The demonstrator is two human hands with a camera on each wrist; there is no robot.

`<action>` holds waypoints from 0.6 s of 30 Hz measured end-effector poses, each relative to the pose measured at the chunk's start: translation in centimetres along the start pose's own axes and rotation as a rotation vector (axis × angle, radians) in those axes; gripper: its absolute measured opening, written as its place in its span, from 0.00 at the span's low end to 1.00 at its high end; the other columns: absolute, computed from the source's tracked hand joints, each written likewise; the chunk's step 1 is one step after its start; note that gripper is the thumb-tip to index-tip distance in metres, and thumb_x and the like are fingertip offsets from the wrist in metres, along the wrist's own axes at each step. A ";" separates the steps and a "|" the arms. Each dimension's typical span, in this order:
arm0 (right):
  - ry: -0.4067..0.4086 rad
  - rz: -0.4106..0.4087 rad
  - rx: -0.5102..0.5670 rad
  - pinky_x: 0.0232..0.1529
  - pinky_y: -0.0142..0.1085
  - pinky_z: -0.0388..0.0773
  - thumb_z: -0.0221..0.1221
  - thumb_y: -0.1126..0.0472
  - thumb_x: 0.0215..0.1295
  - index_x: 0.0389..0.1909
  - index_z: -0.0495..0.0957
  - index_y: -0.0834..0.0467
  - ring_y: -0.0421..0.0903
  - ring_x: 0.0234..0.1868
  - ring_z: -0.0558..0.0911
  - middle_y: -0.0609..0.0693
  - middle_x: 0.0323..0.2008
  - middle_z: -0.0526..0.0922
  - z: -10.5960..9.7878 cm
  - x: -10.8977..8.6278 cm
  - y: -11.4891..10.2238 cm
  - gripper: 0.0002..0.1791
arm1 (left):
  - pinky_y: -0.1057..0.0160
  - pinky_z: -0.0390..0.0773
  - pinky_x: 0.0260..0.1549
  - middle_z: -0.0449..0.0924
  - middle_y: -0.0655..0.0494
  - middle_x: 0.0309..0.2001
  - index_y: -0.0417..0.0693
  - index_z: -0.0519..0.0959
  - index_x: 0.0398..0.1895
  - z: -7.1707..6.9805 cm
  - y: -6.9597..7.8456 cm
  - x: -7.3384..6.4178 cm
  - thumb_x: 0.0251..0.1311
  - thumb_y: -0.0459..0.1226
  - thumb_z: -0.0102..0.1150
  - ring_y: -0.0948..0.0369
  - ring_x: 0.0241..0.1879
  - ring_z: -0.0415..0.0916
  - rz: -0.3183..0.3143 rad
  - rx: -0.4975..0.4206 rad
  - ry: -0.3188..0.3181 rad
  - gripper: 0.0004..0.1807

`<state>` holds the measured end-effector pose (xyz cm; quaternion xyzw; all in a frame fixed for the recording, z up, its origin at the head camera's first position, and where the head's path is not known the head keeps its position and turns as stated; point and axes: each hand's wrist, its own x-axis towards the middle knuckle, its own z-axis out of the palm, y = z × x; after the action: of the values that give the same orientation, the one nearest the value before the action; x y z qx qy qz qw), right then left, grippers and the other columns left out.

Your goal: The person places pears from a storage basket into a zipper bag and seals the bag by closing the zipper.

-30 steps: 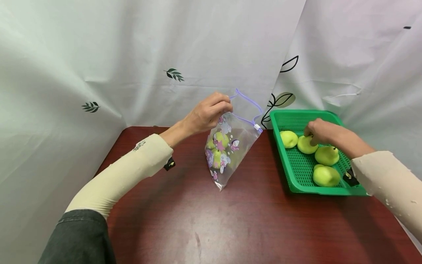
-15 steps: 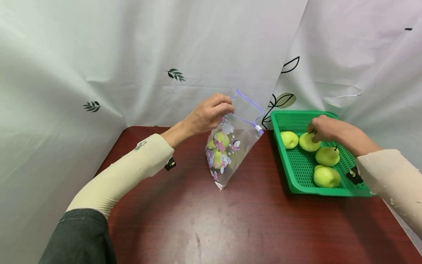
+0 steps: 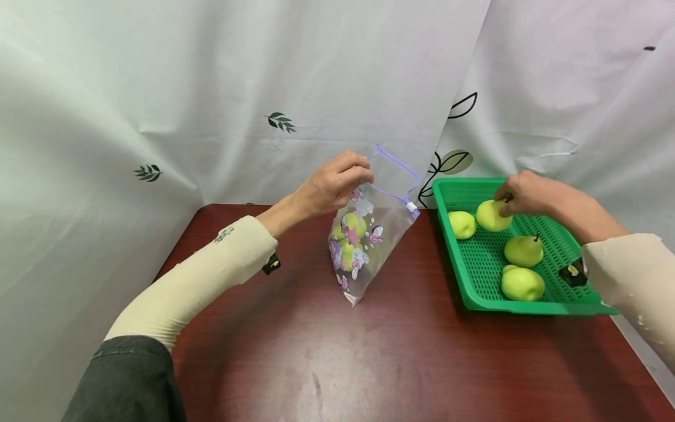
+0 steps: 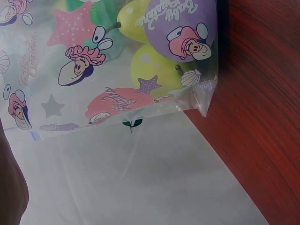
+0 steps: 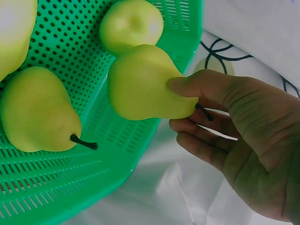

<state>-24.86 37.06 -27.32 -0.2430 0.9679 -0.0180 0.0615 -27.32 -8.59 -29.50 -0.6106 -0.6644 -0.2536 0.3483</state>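
Note:
My left hand (image 3: 340, 179) grips the rim of a clear zip bag (image 3: 387, 220) printed with cartoon figures. The bag's purple-edged mouth gapes, and its white slider (image 3: 411, 206) sits at the right corner. Pears (image 4: 152, 70) show through the plastic near the bottom. Over the green basket (image 3: 448, 252), my right hand (image 3: 529, 193) pinches a yellow-green pear (image 5: 140, 84) near its stem end, thumb on top. Several other pears lie in the basket: one at the left (image 3: 462, 225), one with a dark stem (image 3: 524, 251) and one at the front (image 3: 522, 283).
The basket stands on the right side of a dark red wooden table (image 3: 316, 351). A white cloth (image 3: 237, 88) with leaf prints hangs behind and around the table.
My right hand has lifted its pear up from beside the others in the basket. My left hand and the bag have stayed almost still.

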 end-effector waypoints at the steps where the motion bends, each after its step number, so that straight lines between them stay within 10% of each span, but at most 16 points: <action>1: 0.004 0.000 0.001 0.52 0.62 0.90 0.76 0.68 0.56 0.51 0.89 0.75 0.67 0.48 0.93 0.70 0.47 0.93 -0.1 0.0 -0.1 0.22 | 0.52 0.84 0.49 0.83 0.43 0.46 0.36 0.85 0.48 0.0 0.0 0.0 0.76 0.21 0.62 0.46 0.49 0.80 0.000 0.000 -0.001 0.07; 18: 0.155 -0.020 -0.041 0.54 0.65 0.88 0.78 0.64 0.64 0.54 0.88 0.74 0.70 0.50 0.91 0.73 0.49 0.91 -3.9 -0.6 -1.9 0.22 | 0.52 0.83 0.48 0.83 0.42 0.47 0.36 0.85 0.47 0.2 0.3 0.2 0.76 0.21 0.61 0.47 0.48 0.79 0.011 0.004 -0.011 0.07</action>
<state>-23.98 35.68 -23.31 -0.2516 0.9675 -0.0176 -0.0186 -27.08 -8.32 -29.47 -0.6150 -0.6634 -0.2472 0.3473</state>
